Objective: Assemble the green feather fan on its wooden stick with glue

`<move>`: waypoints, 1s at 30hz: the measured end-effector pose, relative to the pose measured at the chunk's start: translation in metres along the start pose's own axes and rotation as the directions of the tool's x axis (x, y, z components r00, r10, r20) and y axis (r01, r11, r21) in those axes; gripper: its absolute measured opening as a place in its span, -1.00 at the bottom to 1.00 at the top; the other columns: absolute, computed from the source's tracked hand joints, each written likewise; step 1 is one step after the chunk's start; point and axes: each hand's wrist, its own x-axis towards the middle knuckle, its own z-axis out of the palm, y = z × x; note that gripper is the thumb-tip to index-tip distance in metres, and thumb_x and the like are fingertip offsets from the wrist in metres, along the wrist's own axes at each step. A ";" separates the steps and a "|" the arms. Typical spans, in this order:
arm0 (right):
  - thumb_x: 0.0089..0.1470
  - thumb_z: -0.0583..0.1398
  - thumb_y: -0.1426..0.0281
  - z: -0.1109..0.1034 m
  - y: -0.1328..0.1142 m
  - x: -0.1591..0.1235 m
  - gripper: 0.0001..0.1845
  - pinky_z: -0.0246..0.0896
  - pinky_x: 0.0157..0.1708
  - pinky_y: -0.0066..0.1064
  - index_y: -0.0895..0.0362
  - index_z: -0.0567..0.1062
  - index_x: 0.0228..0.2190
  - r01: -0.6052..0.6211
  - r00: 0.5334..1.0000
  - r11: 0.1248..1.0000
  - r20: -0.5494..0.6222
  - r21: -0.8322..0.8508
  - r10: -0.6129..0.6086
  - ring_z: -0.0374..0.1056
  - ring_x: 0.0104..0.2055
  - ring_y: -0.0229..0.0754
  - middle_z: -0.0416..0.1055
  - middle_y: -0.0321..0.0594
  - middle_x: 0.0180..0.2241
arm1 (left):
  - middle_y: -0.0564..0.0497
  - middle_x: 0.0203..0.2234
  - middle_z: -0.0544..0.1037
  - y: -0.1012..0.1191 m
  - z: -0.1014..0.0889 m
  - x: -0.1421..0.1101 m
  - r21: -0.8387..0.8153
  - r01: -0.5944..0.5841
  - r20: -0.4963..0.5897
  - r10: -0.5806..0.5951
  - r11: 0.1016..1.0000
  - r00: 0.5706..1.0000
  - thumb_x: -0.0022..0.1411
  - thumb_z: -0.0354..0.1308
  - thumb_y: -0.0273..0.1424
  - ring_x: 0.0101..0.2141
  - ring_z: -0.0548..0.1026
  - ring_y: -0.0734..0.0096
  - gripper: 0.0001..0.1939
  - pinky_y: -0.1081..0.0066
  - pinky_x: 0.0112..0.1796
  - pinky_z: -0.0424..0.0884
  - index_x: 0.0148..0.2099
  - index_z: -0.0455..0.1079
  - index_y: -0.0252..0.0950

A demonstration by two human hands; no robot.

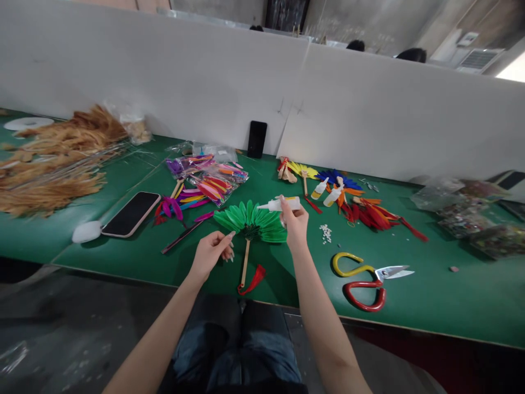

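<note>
A green feather fan (270,227) lies on the table, its wooden handle pointing toward me and a red tassel (257,278) at the handle's end. My right hand (294,221) grips a small white glue bottle (273,205) above the fan's right side, its thin nozzle pointing left over the feathers. Just left of the fan is my left hand (213,250), thumb and fingers drawn together. Whatever may be between those fingertips is too small to make out.
Scissors (379,282) with yellow and red handles lie at right, near small white beads (325,234). Two more glue bottles (319,189) stand behind, beside finished-looking coloured fans (371,213). Bagged feathers (217,183), a phone (132,214) and brown fibres (61,164) occupy the left. A white partition (164,76) borders the back.
</note>
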 end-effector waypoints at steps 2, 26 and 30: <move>-0.15 0.24 0.04 -0.001 0.003 -0.001 -0.56 -0.21 -0.75 -0.48 0.18 0.49 -0.40 0.010 1.000 1.000 -0.011 0.013 -0.010 -0.09 -0.71 -0.40 0.06 -0.46 -0.74 | 0.01 -0.65 0.50 0.002 0.000 0.000 -0.019 0.017 0.022 -0.017 1.000 1.000 0.14 0.13 -0.18 -0.62 0.45 0.47 -0.68 0.51 -0.57 0.34 -0.45 0.36 -0.35; -0.21 0.30 0.08 0.002 0.013 -0.006 -0.58 -0.19 -0.80 -0.51 0.20 0.49 -0.46 0.008 0.999 0.997 0.053 0.077 -0.012 -0.06 -0.75 -0.43 0.13 -0.47 -0.78 | 0.07 -0.71 0.46 0.002 -0.001 -0.004 0.009 -0.008 0.005 0.008 1.000 1.000 0.10 0.17 -0.20 -0.71 0.38 0.55 -0.68 0.57 -0.66 0.29 -0.48 0.25 -0.33; -0.19 0.29 0.10 0.001 0.014 -0.006 -0.59 -0.18 -0.79 -0.51 0.21 0.51 -0.42 0.015 0.998 0.997 0.058 0.072 -0.019 -0.06 -0.75 -0.43 0.14 -0.46 -0.76 | -0.08 -0.51 0.57 0.003 -0.002 -0.004 0.006 -0.012 0.043 0.011 1.000 0.999 0.12 0.16 -0.22 -0.51 0.54 0.39 -0.72 0.46 -0.45 0.43 -0.38 0.30 -0.36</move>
